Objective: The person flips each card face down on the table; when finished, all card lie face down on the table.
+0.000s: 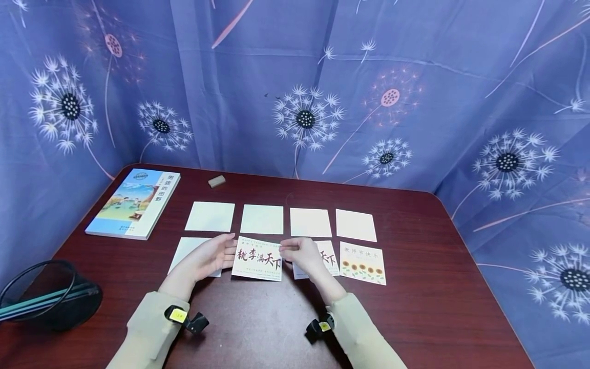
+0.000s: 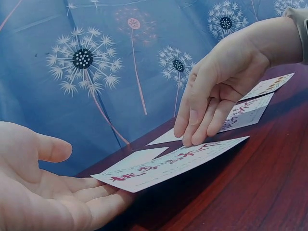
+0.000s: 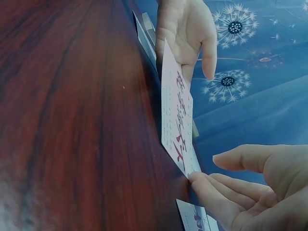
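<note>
A square card with red Chinese lettering (image 1: pixel 258 261) is between my two hands, its near edge raised off the table in the left wrist view. My left hand (image 1: pixel 209 256) has its fingers extended beneath the card's left edge, thumb standing apart. With its fingertips my right hand (image 1: pixel 306 256) touches the right edge; in the right wrist view the thumb is away from the card. Partly behind that hand lies a second red-lettered card (image 1: pixel 329 259). A sunflower card (image 1: pixel 362 264) is to its right. Beneath my left hand is a blank card (image 1: pixel 188 250).
Several blank white cards (image 1: pixel 261 219) form a row farther back. A book (image 1: pixel 133 202) lies at the back left, near a small beige block (image 1: pixel 216 181). A dark pen holder (image 1: pixel 69 307) with pencils stands front left. A blue dandelion curtain (image 1: pixel 239 102) surrounds the table.
</note>
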Tool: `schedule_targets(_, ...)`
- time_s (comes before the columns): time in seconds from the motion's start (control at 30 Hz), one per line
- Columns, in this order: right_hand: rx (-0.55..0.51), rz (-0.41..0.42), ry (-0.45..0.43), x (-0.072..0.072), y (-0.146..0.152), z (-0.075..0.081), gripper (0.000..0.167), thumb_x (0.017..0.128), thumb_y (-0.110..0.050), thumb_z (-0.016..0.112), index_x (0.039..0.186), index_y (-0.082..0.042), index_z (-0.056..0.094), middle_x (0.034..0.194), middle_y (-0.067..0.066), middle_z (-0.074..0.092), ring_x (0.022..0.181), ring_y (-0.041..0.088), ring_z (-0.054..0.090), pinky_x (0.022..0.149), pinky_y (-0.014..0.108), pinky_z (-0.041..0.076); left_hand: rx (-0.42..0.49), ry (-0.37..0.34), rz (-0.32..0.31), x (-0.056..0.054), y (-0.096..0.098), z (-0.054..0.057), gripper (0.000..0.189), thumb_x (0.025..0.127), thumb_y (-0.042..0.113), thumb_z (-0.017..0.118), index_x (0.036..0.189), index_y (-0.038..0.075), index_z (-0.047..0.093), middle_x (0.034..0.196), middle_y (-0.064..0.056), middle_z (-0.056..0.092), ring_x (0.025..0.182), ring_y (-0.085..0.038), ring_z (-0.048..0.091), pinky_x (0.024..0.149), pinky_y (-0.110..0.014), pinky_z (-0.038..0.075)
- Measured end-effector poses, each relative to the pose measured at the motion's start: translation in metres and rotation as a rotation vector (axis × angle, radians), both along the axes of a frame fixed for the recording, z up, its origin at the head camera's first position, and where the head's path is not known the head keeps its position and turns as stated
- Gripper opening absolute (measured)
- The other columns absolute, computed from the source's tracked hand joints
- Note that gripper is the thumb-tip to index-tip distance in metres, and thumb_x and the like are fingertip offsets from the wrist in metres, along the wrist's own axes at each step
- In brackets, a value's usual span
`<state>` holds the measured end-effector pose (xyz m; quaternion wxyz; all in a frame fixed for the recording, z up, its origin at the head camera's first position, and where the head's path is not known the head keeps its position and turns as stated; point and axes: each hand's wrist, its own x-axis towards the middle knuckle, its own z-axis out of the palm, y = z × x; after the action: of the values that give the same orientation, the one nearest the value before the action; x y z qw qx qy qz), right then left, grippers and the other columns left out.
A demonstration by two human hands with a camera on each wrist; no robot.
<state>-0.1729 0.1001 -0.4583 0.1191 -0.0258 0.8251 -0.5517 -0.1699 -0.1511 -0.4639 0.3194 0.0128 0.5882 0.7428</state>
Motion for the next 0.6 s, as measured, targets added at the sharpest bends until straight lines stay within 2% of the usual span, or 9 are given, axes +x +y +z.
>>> schedule_targets(0.2,0.065,0.001,0.032,0.000,-0.001,0.000,0.024,0.083,-0.006,0.070,0.105,0.003,0.073,0.096,0.014,0.076,0.090,0.019,0.072,0.080,0.026,0.058,-0.001,-0.010,0.007,0.001,0.000,0.000,0.064,0.107,0.028,0.016,0.144,-0.024,0.007,0.150,-0.044,0.017,0.141,-0.051,0.023,0.116,-0.044,0.034)
schedule_targets(0.37,0.049,0.012,0.062,0.003,-0.011,0.005,0.028,0.082,-0.005,0.070,0.109,0.003,0.072,0.098,0.015,0.076,0.095,0.025,0.072,0.087,0.032,0.057,-0.004,0.012,0.015,0.000,-0.001,0.000,0.064,0.108,0.029,0.017,0.144,-0.023,0.010,0.150,-0.044,0.019,0.141,-0.048,0.027,0.112,-0.038,0.040)
schedule_targets(0.6,-0.029,0.120,0.047,0.008,-0.040,0.022,0.032,0.082,-0.003,0.070,0.112,0.006,0.069,0.101,0.018,0.075,0.096,0.026,0.073,0.078,0.021,0.056,0.020,0.034,-0.008,-0.001,-0.006,0.004,0.064,0.107,0.029,0.015,0.145,-0.022,0.009,0.151,-0.042,0.017,0.139,-0.039,0.035,0.106,-0.029,0.046)
